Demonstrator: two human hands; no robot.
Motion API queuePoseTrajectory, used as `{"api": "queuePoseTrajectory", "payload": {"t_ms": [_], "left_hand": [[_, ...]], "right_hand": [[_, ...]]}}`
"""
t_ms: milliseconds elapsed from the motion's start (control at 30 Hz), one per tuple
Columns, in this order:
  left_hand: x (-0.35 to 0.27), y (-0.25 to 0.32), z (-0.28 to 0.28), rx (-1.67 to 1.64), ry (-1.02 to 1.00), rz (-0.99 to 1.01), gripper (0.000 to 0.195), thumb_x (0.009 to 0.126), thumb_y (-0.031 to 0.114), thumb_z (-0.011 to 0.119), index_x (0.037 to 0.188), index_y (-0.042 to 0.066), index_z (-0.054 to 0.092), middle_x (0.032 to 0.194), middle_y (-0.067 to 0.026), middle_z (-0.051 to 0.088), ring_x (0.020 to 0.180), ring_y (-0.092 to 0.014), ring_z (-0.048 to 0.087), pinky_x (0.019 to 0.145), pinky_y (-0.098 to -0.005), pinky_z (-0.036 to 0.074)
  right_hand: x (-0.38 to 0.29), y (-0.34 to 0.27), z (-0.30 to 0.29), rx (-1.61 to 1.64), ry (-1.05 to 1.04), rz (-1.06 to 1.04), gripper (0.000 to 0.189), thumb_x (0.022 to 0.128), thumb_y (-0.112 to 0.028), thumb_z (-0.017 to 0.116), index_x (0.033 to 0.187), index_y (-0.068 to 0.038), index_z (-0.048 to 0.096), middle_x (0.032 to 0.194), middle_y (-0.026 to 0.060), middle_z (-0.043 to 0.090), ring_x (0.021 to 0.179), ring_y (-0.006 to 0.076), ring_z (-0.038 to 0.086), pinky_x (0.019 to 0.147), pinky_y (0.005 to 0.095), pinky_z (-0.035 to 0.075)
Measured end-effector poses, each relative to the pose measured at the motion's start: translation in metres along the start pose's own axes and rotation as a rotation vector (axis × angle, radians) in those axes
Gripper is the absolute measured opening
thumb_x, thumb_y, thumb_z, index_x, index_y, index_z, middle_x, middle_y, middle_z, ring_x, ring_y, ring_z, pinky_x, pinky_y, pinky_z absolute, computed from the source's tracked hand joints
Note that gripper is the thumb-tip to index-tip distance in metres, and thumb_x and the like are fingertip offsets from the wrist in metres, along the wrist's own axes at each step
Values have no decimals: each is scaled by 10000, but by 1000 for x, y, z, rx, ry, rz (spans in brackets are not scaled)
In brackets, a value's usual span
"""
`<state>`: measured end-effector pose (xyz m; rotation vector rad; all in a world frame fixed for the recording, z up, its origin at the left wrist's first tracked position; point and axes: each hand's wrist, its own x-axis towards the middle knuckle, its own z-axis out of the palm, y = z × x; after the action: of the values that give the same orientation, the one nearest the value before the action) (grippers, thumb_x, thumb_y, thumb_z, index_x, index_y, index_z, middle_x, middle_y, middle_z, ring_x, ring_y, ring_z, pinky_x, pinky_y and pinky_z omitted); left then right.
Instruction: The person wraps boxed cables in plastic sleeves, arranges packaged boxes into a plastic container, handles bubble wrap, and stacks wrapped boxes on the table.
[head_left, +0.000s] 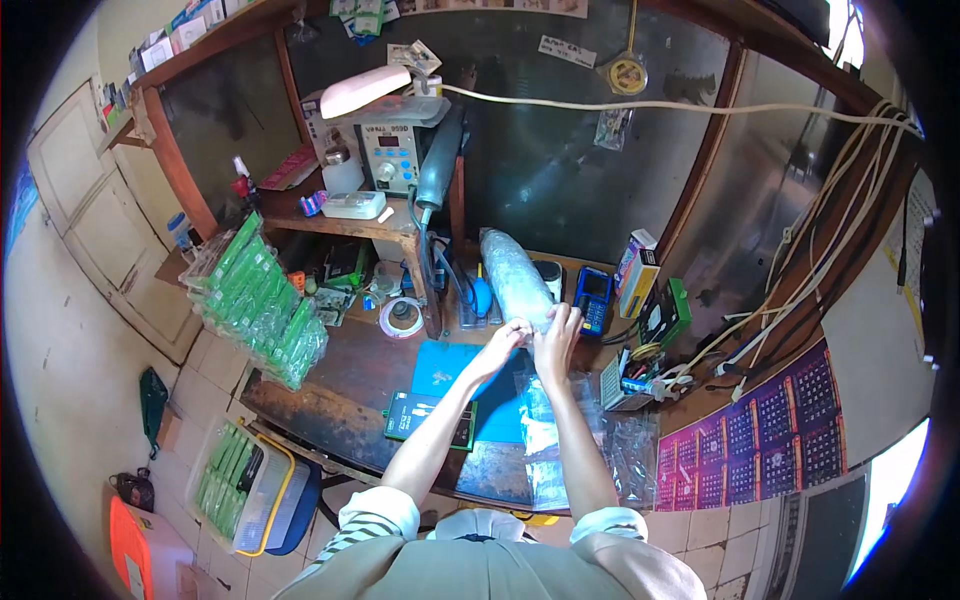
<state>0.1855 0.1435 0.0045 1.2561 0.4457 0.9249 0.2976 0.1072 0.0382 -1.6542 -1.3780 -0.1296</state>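
A long bundle of clear plastic (514, 274) lies at the back of the workbench, its near end towards me. My left hand (504, 346) pinches that near end with its fingertips. Right beside it, my right hand (553, 345) grips the same end from the right. The fingers hide the exact edge they hold. Under my forearms are a blue work mat (442, 367) and flat clear plastic sleeves (544, 442). A dark green-edged cable box (420, 416) sits by my left forearm.
Green packages in clear plastic (251, 300) are piled at the bench's left. A hot-air station (390, 154) stands on a raised wooden shelf. To the right are a blue multimeter (594, 300) and a tool basket (622, 386). Loose cables (817, 247) hang along the right wall.
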Motion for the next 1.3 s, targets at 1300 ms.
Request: {"api": "queuePoseTrajectory", "payload": {"t_ms": [1300], "left_hand": [[-112,-10,54,704,-180,83,322,798,139,577,1103,67,498,996,-92,506,908,-197,533,776,-303,427]], "right_hand": [[-174,33,-135,-181,-307,202,335,647,-215,727,892,-77,544,880,87,506,871,254,467,754,361,383]]}}
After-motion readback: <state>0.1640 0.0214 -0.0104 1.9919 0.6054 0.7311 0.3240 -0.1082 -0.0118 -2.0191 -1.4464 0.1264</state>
